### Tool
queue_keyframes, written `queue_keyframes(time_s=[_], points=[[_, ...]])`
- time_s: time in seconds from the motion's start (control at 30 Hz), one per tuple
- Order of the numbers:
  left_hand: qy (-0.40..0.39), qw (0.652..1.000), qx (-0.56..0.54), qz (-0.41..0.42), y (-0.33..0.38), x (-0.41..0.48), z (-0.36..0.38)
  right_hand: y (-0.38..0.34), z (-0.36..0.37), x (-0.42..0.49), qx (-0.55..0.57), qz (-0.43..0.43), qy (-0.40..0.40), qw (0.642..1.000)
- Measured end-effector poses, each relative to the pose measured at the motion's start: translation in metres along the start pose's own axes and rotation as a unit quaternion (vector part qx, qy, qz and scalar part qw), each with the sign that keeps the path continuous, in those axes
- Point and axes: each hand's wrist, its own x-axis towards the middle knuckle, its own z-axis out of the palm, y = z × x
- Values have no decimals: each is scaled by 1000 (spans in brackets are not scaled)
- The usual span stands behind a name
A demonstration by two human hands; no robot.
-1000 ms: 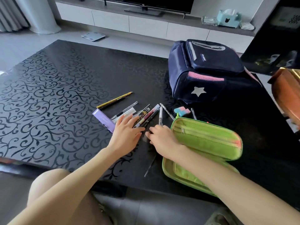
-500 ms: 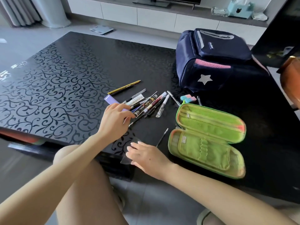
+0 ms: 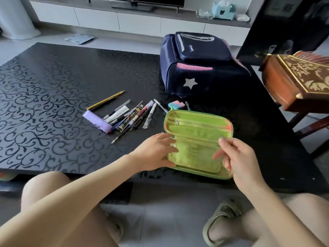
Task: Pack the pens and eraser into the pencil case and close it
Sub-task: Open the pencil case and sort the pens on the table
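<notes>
The green pencil case (image 3: 195, 125) lies open near the table's front edge, its lid propped up behind. My left hand (image 3: 156, 152) grips the left end of its lower half, fingers on top and thumb at the near rim. Over the right end, my right hand (image 3: 236, 157) has thumb and fingers curled together; I cannot make out what is between them. Several pens (image 3: 135, 114) lie in a loose pile left of the case, with a yellow pencil (image 3: 106, 100) and a purple box (image 3: 97, 121) beside them. The pastel eraser (image 3: 176, 105) sits just behind the lid.
A navy backpack (image 3: 201, 68) with a silver star stands behind the case. At the right, an ornate wooden box (image 3: 299, 77) overhangs the black patterned table (image 3: 44, 104). A loose black refill (image 3: 121, 137) lies left of my left hand. My knees and a sandal are below the table edge.
Both hands left the pen pile and the table edge and came onto the case, left hand at its left end, right hand at its right end. The pile stays in place.
</notes>
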Motion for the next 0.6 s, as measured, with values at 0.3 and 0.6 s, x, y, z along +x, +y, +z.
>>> queue_keyframes(time_s=[0.3,0.6], points=[[-198,973,108,48,-2,28,-10,17,-45,-14,-49,-48,5,998],[25,970,-162,-178,-3,44,-22,40,-27,-6,-473,-396,26,787]])
